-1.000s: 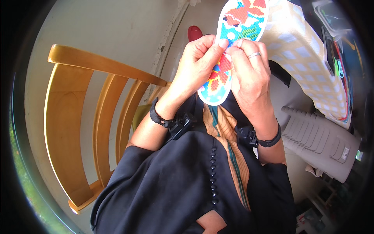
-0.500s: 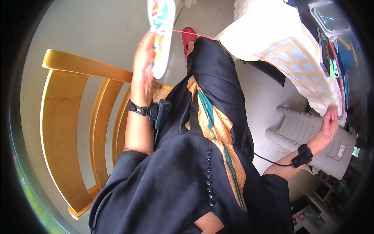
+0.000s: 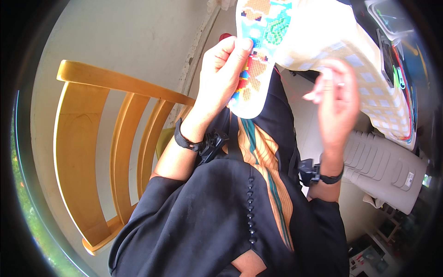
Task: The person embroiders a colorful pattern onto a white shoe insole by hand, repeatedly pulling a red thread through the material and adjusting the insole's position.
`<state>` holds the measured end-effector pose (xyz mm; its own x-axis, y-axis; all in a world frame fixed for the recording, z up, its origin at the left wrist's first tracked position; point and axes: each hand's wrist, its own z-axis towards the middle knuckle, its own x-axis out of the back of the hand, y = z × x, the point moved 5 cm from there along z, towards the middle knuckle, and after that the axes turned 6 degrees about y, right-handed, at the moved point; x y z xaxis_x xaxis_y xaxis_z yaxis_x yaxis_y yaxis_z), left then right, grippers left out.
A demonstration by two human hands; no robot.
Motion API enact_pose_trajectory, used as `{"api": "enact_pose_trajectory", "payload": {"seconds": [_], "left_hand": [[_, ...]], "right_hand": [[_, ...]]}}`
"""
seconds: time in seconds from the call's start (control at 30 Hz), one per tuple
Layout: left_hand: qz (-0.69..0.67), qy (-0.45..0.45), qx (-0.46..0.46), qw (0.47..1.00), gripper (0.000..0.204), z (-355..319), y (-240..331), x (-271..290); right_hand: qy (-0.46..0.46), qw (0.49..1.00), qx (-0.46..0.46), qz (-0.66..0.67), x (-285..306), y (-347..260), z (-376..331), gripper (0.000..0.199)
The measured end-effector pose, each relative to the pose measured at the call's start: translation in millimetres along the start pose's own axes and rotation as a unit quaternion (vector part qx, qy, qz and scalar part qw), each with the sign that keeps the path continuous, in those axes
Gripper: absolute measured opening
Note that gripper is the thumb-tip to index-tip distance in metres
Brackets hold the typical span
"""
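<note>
Now the right hand [image 3: 338,100] has returned nearer the insole [image 3: 256,76].

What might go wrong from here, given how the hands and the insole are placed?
1. Only the left hand holds the patterned insole, gripping one side, so it could twist or slip if tugged.
2. The right hand, blurred and apart from the insole, appears close to the hanging tablecloth and might brush or snag it.

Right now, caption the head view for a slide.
Left hand holding a colourful stitched insole, blurred right hand apart from it.
</note>
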<state>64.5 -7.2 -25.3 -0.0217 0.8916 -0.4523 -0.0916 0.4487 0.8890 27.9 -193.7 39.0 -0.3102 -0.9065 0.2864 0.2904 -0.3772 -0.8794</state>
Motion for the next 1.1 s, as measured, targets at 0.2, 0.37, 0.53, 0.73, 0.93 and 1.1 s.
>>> {"api": "enact_pose_trajectory", "payload": {"seconds": [0.2,0.37,0.53,0.73,0.93,1.1], "left_hand": [[0.017,-0.018,-0.038,0.999,0.023,-6,7,-6],[0.017,-0.029,-0.036,0.999,0.023,-7,7,-7],[0.006,-0.008,-0.033,0.999,0.023,-10,12,-13],[0.050,-0.021,-0.071,0.996,0.023,-8,10,-8],[0.346,-0.025,-0.277,0.896,0.018,-15,32,-21],[0.460,-0.037,-0.364,0.809,0.013,-22,34,-30]], "right_hand": [[-0.060,0.971,0.200,-0.115,-39,-23,-12,0.018],[-0.095,0.969,0.193,-0.122,-37,-25,-12,0.019],[-0.105,0.975,0.152,-0.122,-36,-23,-11,0.019],[-0.115,0.979,0.125,-0.110,-38,-21,-10,0.020],[-0.089,0.986,0.117,-0.081,-38,-13,-11,0.019],[-0.090,0.995,-0.008,0.030,-47,-4,-10,0.013]]}}
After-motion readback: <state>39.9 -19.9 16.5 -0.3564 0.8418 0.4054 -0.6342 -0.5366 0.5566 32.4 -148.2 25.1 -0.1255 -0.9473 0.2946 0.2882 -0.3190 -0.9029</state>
